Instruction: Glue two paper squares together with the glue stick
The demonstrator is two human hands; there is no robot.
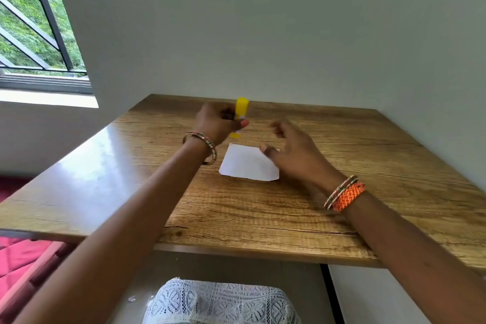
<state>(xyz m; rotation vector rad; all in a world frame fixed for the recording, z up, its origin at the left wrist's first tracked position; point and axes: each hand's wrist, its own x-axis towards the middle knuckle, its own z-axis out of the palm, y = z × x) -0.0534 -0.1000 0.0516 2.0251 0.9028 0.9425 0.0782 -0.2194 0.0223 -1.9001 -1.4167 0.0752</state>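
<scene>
A yellow glue stick (241, 109) stands upright above the wooden table (263, 208), gripped by my left hand (217, 121) around its middle; its cap end points up. Just below it lies a white paper square (246, 164) flat on the table; I cannot tell whether a second square lies under it. My right hand (292, 150) hovers at the paper's right edge with fingers loosely spread and blurred, its thumb over the paper's upper right corner, holding nothing.
A grey wall stands right behind the table and along its right side. A barred window (34, 29) is at the upper left. A red quilted surface (18, 250) lies below the table's left edge. My lap in white lace (221, 302) is at the front.
</scene>
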